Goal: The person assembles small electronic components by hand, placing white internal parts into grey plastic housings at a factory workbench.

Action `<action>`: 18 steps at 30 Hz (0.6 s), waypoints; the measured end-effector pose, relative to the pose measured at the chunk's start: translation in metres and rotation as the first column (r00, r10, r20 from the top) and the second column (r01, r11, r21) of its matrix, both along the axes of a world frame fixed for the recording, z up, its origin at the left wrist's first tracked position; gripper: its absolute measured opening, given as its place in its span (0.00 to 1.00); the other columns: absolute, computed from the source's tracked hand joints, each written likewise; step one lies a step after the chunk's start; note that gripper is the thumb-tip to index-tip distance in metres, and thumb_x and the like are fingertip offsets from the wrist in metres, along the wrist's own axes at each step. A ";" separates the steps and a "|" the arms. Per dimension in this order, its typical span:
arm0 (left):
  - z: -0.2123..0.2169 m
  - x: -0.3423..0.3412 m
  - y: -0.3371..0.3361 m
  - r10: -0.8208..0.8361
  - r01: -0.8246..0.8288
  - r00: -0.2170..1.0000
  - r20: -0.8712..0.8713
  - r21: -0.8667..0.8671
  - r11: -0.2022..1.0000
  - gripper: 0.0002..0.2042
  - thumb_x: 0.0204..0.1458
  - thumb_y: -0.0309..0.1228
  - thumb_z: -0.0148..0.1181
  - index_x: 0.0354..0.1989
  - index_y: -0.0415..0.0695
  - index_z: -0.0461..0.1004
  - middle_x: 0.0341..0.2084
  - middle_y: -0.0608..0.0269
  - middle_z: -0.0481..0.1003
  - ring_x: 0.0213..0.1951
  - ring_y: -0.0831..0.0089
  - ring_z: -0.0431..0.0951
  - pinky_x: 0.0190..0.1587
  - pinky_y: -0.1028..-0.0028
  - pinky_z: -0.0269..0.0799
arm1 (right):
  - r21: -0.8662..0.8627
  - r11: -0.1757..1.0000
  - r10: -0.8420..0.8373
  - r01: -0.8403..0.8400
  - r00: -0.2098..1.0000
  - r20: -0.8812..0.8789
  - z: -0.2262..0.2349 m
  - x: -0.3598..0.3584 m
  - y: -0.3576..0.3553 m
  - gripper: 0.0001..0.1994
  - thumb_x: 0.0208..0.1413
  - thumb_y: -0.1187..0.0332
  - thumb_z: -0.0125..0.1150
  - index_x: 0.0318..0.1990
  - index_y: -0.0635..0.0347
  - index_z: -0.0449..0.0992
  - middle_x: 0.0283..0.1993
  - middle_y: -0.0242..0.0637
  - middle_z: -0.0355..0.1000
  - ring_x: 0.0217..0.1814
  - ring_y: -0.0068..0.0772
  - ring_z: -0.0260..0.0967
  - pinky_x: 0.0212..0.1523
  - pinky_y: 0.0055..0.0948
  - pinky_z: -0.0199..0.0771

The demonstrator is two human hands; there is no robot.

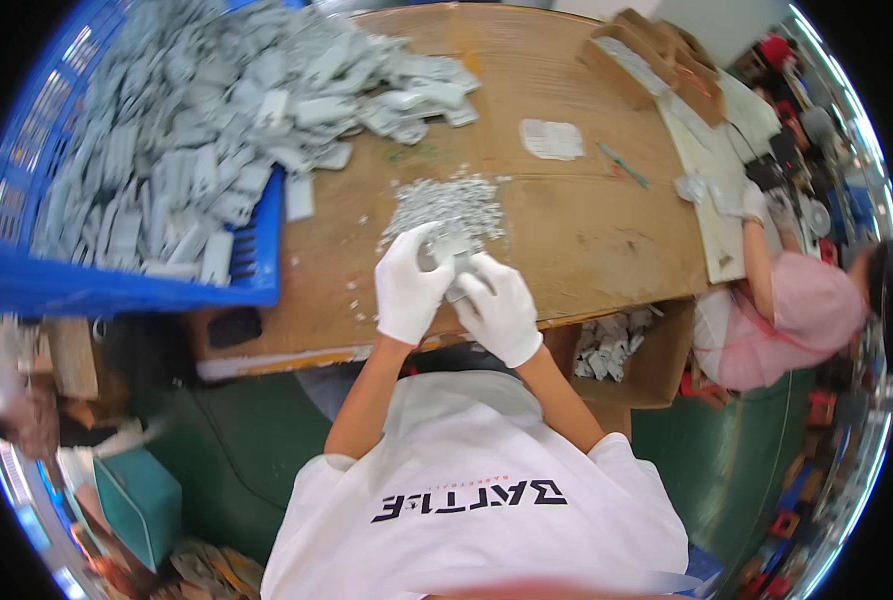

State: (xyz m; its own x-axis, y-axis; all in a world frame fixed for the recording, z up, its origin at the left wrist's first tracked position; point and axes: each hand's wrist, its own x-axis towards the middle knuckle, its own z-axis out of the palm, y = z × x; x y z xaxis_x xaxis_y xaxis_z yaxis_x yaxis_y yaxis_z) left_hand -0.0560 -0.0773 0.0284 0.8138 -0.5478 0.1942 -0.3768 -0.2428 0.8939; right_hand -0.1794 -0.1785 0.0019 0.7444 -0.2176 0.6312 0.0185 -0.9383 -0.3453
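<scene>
My left hand (409,288) and my right hand (506,312), both in white gloves, meet over the near part of the table. Between their curled fingers is a light grey plastic casing (453,248), partly covered by the gloves. Just beyond the fingers lies a loose heap of small white pieces (448,205). To the left, a blue plastic crate (156,290) is piled with many flat grey-white casings (206,110). Some of these casings spill over its side onto the table.
Brown cardboard covers the table (596,235). A paper slip (552,140) and a thin green tool (623,165) lie on it. A carton (666,355) with white parts stands below the right edge. Cardboard trays (656,65) sit far right. Another person in pink (806,320) works at right.
</scene>
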 end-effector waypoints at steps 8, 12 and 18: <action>0.004 0.001 -0.019 -0.292 0.281 0.874 -0.388 -0.087 0.956 0.20 0.55 0.29 0.60 0.54 0.33 0.72 0.42 0.51 0.80 0.43 0.69 0.79 0.48 0.70 0.74 | 0.086 0.990 0.109 -0.108 0.994 -0.014 -0.004 -0.005 -0.031 0.11 0.49 0.69 0.67 0.41 0.55 0.75 0.38 0.33 0.73 0.38 0.36 0.75 0.38 0.32 0.77; 0.006 -0.004 -0.020 -0.301 0.297 0.898 -0.322 -0.062 0.953 0.29 0.55 0.28 0.62 0.65 0.34 0.64 0.57 0.46 0.71 0.58 0.62 0.74 0.61 0.68 0.68 | -0.001 0.998 -0.062 0.062 0.998 -0.005 -0.003 -0.024 -0.077 0.08 0.49 0.68 0.68 0.37 0.50 0.75 0.31 0.33 0.70 0.32 0.39 0.73 0.33 0.34 0.76; -0.029 0.094 0.033 0.212 -0.452 0.821 0.531 0.375 0.809 0.32 0.50 0.31 0.66 0.65 0.40 0.64 0.65 0.43 0.61 0.66 0.44 0.59 0.70 0.55 0.55 | -0.133 0.741 -0.660 0.658 0.750 0.032 0.015 -0.083 -0.272 0.08 0.49 0.68 0.66 0.36 0.56 0.76 0.38 0.43 0.70 0.42 0.49 0.71 0.44 0.42 0.74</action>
State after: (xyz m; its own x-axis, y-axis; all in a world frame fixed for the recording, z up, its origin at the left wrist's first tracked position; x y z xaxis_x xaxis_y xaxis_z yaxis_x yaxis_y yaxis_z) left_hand 0.0378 -0.0447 -0.0008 0.8475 -0.3769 0.3738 -0.5120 -0.7662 0.3883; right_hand -0.2625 -0.4508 0.0169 0.4555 -0.5765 0.6783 -0.6256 -0.7494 -0.2168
